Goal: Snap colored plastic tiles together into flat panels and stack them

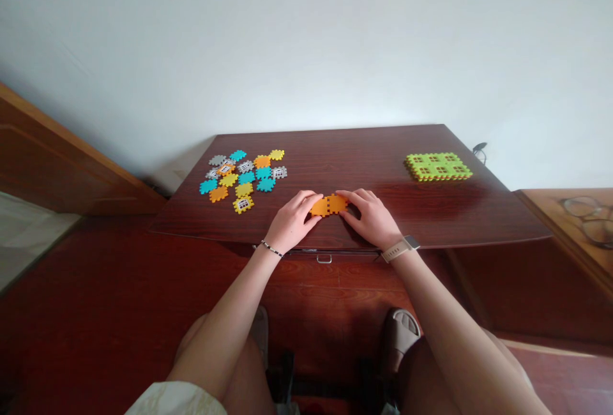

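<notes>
Two orange interlocking tiles lie edge to edge near the front of the dark wooden table. My left hand point(295, 216) grips the left orange tile point(320, 207) between thumb and fingers. On the other side, my right hand point(371, 214) pinches the right orange tile point(337, 204) the same way. The toothed edges of the two tiles meet in the middle; whether they are fully locked I cannot tell. To the left of my left hand lie several loose tiles in yellow, turquoise, orange and grey, among them a yellow window tile point(243, 204).
On the table's right side point(383, 159) sits a stack of lime-green panels point(438, 166) with window openings. A drawer handle point(324, 259) is under the front edge. Glasses point(590, 214) rest on a wooden surface at the far right. A white wall stands behind the table.
</notes>
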Available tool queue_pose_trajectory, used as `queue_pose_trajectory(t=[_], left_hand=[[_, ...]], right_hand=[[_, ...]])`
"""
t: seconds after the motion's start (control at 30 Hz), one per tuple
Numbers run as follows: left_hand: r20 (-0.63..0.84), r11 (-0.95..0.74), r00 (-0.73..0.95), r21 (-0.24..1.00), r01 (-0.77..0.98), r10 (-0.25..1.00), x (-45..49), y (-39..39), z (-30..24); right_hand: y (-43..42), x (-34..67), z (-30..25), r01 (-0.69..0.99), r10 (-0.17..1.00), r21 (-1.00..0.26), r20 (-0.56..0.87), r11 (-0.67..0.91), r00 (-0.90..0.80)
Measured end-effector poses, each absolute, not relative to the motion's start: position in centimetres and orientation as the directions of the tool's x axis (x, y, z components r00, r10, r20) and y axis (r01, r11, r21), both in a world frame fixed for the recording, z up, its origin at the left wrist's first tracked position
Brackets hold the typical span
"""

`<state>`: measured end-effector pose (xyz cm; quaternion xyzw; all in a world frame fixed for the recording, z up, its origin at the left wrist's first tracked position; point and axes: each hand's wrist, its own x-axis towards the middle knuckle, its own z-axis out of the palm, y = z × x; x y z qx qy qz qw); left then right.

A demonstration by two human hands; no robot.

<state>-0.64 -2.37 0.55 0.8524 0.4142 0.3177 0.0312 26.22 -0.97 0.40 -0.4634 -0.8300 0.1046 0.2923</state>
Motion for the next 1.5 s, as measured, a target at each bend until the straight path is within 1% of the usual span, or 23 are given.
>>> queue_pose_trajectory(t=[0.57, 1.13, 1.5], left_hand=[[0.527, -0.655, 0.445, 0.325, 0.682, 0.724, -0.5, -2.31, 0.38], [0.539, -0.665, 0.463, 0.27, 0.697, 0.704, -0.42, -2.34, 0.37], [0.523, -0.658, 0.467, 0.269, 0.703, 0.713, -0.29, -2.54, 0.64]], right_hand=[[-1.02, 26.27, 0.55, 0.709, 0.824, -0.431, 0.387, 0.558, -0.413], [-1.05, 26.29, 0.55, 0.703, 0.823, -0.44, 0.394, 0.559, -0.409], [-1.04, 26.36, 0.61, 0.7, 0.824, -0.442, 0.383, 0.561, -0.418]])
